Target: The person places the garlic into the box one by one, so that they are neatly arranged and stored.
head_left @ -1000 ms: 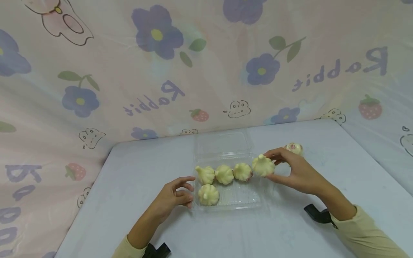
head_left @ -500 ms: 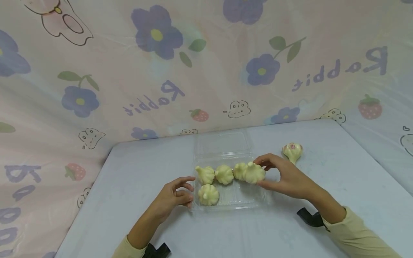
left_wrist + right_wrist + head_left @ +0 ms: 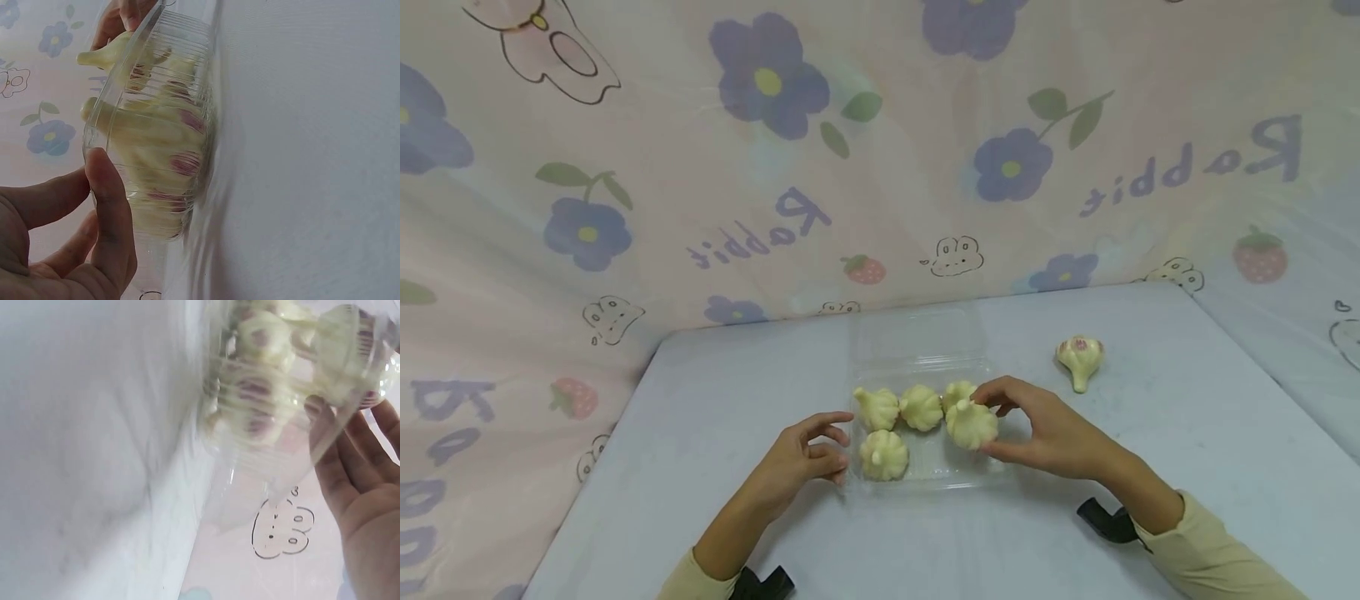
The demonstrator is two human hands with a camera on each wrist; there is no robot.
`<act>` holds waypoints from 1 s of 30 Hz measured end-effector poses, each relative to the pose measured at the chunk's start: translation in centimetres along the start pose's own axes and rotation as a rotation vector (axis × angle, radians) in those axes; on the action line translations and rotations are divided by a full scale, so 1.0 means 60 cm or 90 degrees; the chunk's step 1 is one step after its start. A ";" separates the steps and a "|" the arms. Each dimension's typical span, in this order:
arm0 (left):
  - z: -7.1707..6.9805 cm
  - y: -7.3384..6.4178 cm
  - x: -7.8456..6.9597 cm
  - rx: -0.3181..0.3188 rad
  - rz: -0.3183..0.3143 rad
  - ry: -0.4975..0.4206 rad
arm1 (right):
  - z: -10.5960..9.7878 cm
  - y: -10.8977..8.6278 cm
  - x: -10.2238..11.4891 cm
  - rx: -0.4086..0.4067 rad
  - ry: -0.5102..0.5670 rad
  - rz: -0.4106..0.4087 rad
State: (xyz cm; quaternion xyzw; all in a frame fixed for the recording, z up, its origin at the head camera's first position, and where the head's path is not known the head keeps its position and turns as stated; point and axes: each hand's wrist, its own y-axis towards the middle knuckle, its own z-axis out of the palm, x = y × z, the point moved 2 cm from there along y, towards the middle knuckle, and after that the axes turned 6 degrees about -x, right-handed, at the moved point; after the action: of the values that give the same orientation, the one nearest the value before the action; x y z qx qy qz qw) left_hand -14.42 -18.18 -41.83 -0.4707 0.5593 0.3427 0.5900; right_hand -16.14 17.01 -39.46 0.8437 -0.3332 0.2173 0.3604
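Apparently for placing, a garlic bulb (image 3: 972, 427) is pinched by the right hand (image 3: 1048, 433) over the clear box (image 3: 927, 467); lowering seems needed; left hand (image 3: 805, 454) relaxed alongside.

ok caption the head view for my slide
Right hand holds a garlic bulb over a clear container with four others.

- Curtained-off table corner; home or studio, cannot tell which
- Pastel curtain (image 3: 895, 183) with printed rabbits (image 3: 957, 258), flowers (image 3: 1013, 165) and strawberries (image 3: 1260, 257) on several sides
- White table (image 3: 722, 379) just before it
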 end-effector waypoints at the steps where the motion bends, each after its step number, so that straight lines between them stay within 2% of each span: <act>1: 0.000 0.001 0.000 0.001 0.002 -0.001 | 0.002 0.000 0.000 0.006 -0.002 0.004; 14: 0.004 -0.002 -0.002 -0.003 -0.005 -0.005 | 0.026 -0.002 0.021 0.040 -0.024 0.055; 23: 0.004 -0.003 -0.001 0.002 -0.010 -0.006 | 0.056 0.009 0.035 0.080 -0.033 0.126; 30: 0.002 0.000 -0.005 0.000 0.005 0.004 | 0.061 0.016 0.030 0.071 -0.040 0.111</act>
State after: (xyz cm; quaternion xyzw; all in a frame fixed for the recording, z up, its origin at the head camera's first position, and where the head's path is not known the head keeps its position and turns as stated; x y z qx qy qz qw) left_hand -14.39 -18.02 -41.56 -0.4696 0.5632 0.3431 0.5870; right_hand -15.15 13.04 -40.29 0.8366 -0.4036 0.2396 0.2823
